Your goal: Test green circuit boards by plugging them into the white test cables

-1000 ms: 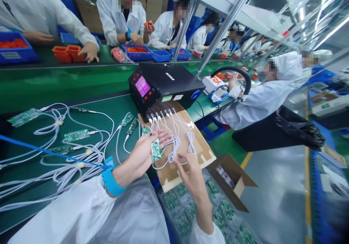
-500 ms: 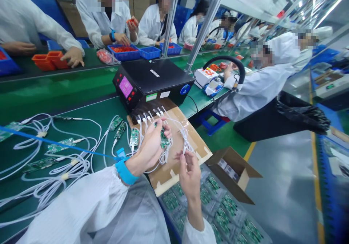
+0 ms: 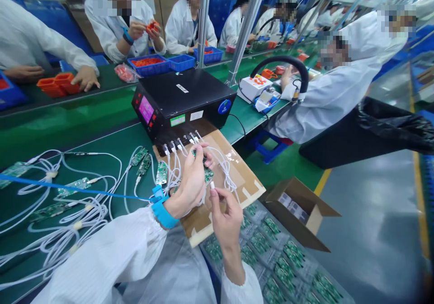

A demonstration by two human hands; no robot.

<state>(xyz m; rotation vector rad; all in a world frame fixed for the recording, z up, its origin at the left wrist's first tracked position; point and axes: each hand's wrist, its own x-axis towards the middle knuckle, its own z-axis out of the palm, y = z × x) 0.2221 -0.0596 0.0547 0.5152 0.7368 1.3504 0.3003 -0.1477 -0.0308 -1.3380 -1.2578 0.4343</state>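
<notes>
My left hand [image 3: 192, 177], a blue strap around its wrist, is closed on a green circuit board [image 3: 208, 174] over the brown cardboard sheet [image 3: 244, 177]. Its fingers cover much of the board. Just below the board's lower end, my right hand [image 3: 226, 213] pinches the white plug of a cable [image 3: 212, 185]. Plug and board are very close; whether they touch I cannot tell. White cables [image 3: 174, 159] run from the front of a black tester box [image 3: 185, 96] with a lit pink screen. More circuit boards [image 3: 162, 173] with cables attached lie on the green bench to the left.
Coiled white cables [image 3: 73, 231] spread over the bench at left. A tray of circuit boards [image 3: 285, 268] sits low at right, beside an open carton [image 3: 305, 209]. A black-lined bin [image 3: 356, 136] stands in the aisle. Co-workers in white coats sit across the line and at right.
My right hand has moved left with the cable plug, up to the board's lower end. My left hand still holds the board. The view has shifted slightly.
</notes>
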